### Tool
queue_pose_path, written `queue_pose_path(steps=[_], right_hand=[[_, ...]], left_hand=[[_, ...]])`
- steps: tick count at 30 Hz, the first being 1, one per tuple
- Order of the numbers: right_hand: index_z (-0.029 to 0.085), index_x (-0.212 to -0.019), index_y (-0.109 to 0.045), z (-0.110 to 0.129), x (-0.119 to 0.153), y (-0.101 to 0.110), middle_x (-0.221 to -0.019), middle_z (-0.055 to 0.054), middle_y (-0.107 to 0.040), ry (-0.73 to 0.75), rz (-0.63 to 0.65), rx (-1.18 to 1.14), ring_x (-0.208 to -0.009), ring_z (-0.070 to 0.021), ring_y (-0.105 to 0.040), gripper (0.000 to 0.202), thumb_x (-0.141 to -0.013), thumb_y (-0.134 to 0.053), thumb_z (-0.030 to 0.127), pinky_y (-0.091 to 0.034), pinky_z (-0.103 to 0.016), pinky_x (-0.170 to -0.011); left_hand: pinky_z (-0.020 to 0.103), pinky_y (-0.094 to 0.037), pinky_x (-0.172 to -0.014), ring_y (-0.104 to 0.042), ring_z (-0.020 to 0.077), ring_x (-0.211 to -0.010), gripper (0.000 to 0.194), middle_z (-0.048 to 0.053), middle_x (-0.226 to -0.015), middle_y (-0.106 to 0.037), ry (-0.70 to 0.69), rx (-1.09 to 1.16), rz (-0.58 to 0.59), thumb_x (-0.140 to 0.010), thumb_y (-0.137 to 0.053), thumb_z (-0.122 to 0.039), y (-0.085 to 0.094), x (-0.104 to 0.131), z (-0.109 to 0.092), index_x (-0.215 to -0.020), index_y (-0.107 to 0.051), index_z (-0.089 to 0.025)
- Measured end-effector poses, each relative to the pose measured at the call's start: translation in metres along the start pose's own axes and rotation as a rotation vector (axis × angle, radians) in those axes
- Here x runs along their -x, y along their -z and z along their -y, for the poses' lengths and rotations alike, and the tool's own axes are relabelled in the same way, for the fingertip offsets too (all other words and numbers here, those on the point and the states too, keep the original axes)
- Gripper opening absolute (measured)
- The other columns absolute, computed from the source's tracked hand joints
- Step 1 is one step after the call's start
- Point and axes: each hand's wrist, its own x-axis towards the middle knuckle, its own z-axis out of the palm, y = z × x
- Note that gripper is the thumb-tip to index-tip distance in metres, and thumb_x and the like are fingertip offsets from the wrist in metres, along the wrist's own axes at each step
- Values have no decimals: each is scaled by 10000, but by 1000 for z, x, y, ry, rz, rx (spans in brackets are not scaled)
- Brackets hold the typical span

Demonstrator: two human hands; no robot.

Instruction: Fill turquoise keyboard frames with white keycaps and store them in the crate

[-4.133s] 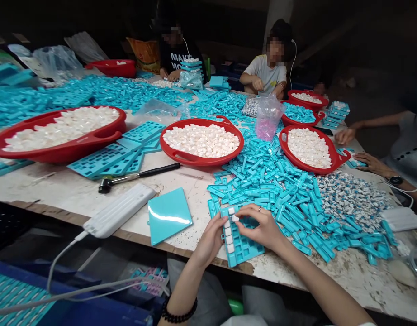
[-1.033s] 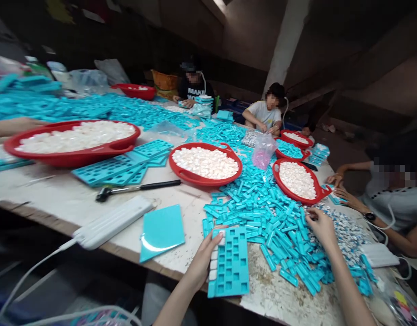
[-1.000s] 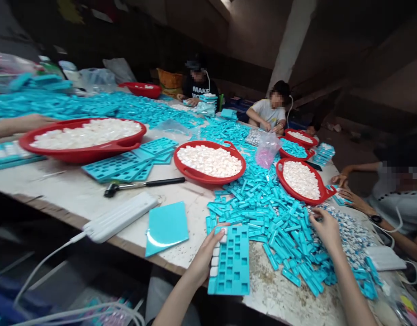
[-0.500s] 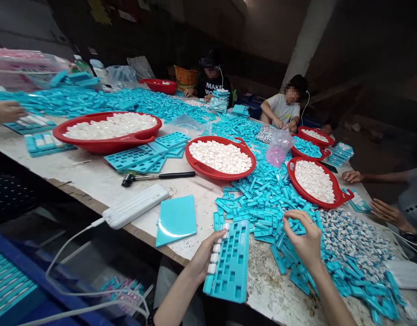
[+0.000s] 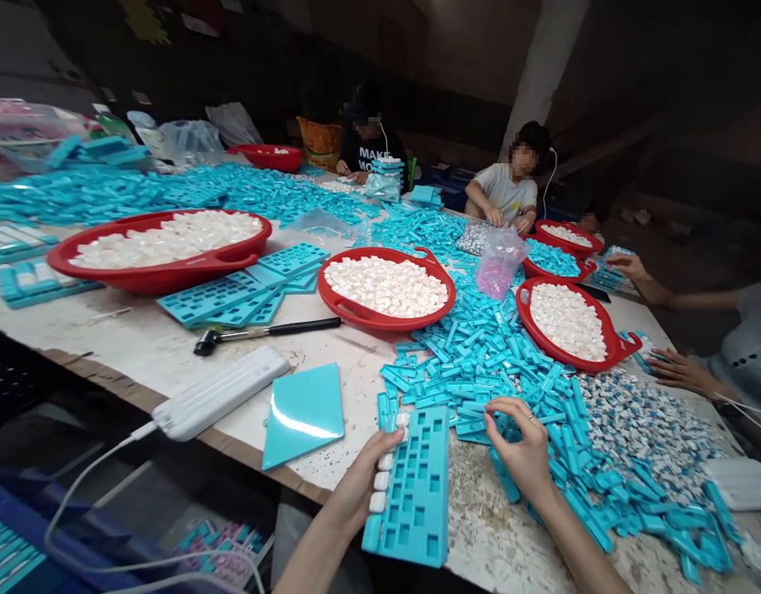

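- Lying at the near edge of the desk (image 5: pixel 139 346), at six o'clock in the view, is a turquoise grid tray (image 5: pixel 418 487) with rows of square pockets; its near end overhangs the desk edge a little.
- White blocks (image 5: pixel 380 483) fill the pockets down the tray's left column; the other pockets look bare.
- Left hand (image 5: pixel 361 483) holds the tray by that left edge, its grip closed on the rim with fingertips resting on the white blocks.
- Right hand (image 5: pixel 520 441) sits at three o'clock of the tray, just beside it, fingers curled into the heap of small turquoise clips (image 5: pixel 504 371); a ring shows on one finger, and whether the grip has a clip pinched I cannot tell.
- At nine o'clock of the tray lies a flat turquoise square plate (image 5: pixel 303 412), and past it a white power strip (image 5: pixel 223 392) with its cord hanging off the desk edge.
- At eleven o'clock a small black-handled hammer (image 5: pixel 266 332) rests beside a stack of empty grid trays (image 5: pixel 232 293).
- At twelve o'clock stands a red basin (image 5: pixel 386 287) heaped with white blocks; a second red basin (image 5: pixel 566 322) is at one o'clock and a larger one (image 5: pixel 161 247) at ten o'clock.
- At three o'clock, a grey-white pile of tiny pieces (image 5: pixel 640 421) spreads beside the clips.
- Other people sit at the far and right sides, and a co-worker's hand (image 5: pixel 681 371) rests at two o'clock.
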Motion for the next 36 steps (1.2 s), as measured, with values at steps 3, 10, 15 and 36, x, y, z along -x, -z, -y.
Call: queue_pose_path(steps=[3,10,15,36], right_hand=[[246,-940,-700,1,2,-3,-937,-50,-724,-2,23,-17,-901,-212,-705,111,-921,-612,180,-582,-347,-800],[256,-999,-703,0,7,-6,-948,-47,-739,44,46,-10,-898,-210,-712,131,-928,-618,185,-589,-355,-802],[262,-1036,-714,7,6,-5,-940,-45,-750,-14,-26,-78,-875,-219,-719,132,-917,-669,223,-596,-370,-790],[291,-1060,-767,36,33,-51,-994,-27,-743,-36,297,-296,-924,-183,-727,203,-916,-676,182,-598,-286,-840]], left_hand=[[223,-487,-488,-636,142,-534,408,-45,-649,-666,-77,27,-56,-648,-865,-364,-4,4,-1,-962,-653,-211],[247,-511,-512,-672,173,-578,472,-18,-695,-699,-95,-32,-57,-659,-870,-389,0,0,5,-1043,-667,-205],[347,-587,-779,-746,282,-922,540,83,-982,-773,-93,-49,19,-714,-852,-405,-7,-4,6,-1176,-663,-199],[362,-522,-934,-642,289,-1178,580,103,-1243,-708,-51,87,170,-819,-760,-330,-8,-5,7,-1348,-563,-200]])
